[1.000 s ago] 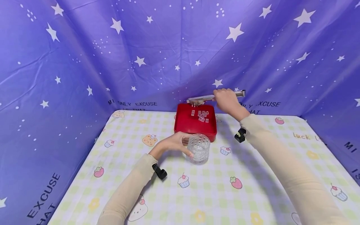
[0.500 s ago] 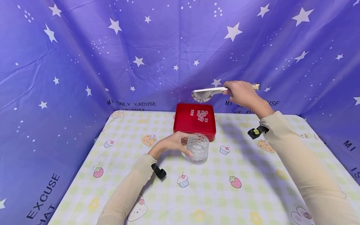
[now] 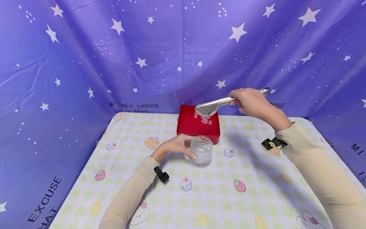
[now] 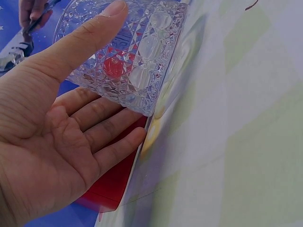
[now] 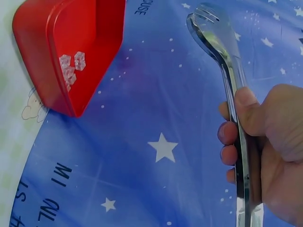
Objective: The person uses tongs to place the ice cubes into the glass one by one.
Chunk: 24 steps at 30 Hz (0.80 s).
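My left hand (image 3: 178, 144) holds a clear, cut-patterned drinking glass (image 3: 202, 152) upright on the table. In the left wrist view the thumb lies along the near side of the glass (image 4: 147, 52) and the fingers are behind it. My right hand (image 3: 248, 100) grips silver serving tongs (image 3: 206, 109) by the handles, the thumb along one arm. Their head overlaps the back right of a shallow red tin (image 3: 186, 127) in the head view. Several small clear cubes (image 3: 205, 121) lie on the tin's floor, partly hidden by the tongs. Nothing shows between the ends of the tongs (image 5: 213, 33).
A checked tablecloth (image 3: 137, 194) with cupcake, strawberry and bear prints covers the table. Purple-blue star-patterned cloth (image 3: 160, 57) rises behind it and on both sides. The tin stands right behind the glass, at the table's back edge.
My right hand lifted the tongs from the tin's back edge up and to the right, then tilted their head down over the cubes. The left hand and the glass stay in place.
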Motion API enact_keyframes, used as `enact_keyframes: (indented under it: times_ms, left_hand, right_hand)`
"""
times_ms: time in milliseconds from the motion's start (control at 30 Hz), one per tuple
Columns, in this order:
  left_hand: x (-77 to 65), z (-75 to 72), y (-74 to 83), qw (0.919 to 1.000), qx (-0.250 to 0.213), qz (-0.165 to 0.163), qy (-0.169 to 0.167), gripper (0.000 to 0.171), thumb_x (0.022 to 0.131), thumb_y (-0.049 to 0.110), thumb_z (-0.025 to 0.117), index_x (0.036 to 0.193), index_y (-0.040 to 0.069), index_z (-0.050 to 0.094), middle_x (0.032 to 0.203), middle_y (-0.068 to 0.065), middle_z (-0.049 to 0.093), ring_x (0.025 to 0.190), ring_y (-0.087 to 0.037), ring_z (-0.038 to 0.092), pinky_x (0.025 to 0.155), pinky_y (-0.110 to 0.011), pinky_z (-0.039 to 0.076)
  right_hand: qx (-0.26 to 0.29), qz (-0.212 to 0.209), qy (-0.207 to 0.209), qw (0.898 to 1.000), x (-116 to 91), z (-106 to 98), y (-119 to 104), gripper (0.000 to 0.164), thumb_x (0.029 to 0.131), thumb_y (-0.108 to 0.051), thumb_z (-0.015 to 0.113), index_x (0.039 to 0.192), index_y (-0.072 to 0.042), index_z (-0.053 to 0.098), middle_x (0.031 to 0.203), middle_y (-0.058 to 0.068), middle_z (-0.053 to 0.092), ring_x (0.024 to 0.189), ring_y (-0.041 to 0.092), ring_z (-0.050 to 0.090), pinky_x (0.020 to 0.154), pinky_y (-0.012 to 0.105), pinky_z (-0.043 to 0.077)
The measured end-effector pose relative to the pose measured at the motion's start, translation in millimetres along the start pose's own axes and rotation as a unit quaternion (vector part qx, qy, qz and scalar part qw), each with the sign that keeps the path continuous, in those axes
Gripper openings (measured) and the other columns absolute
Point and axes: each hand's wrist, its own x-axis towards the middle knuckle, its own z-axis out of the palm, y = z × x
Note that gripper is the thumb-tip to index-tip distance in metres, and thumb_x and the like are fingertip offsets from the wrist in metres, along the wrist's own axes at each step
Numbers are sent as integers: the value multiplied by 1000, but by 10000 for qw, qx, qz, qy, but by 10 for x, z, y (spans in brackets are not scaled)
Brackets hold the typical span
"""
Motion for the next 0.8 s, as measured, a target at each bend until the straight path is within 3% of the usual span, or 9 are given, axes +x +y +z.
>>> enact_keyframes:
  times_ms: [300, 800]
  left_hand:
    - [-5, 0, -6, 10000, -63, 34, -8, 74, 74, -2, 87, 142, 4, 59, 134, -13, 68, 123, -21, 66, 109, -29, 52]
    - [3, 6, 11, 9999, -89, 62, -78, 76, 75, -2, 86, 144, 3, 55, 139, -15, 65, 127, -23, 64, 110, -29, 51]
  right_hand:
    - [237, -307, 197, 9991, -117, 12, -98, 7, 93, -3, 72, 99, -5, 71, 79, 4, 66, 66, 19, 51, 64, 37, 42]
    - [277, -590, 10, 9979, -192, 93, -225, 9, 90, -3, 74, 97, -7, 72, 80, 4, 69, 70, 18, 59, 69, 42, 52]
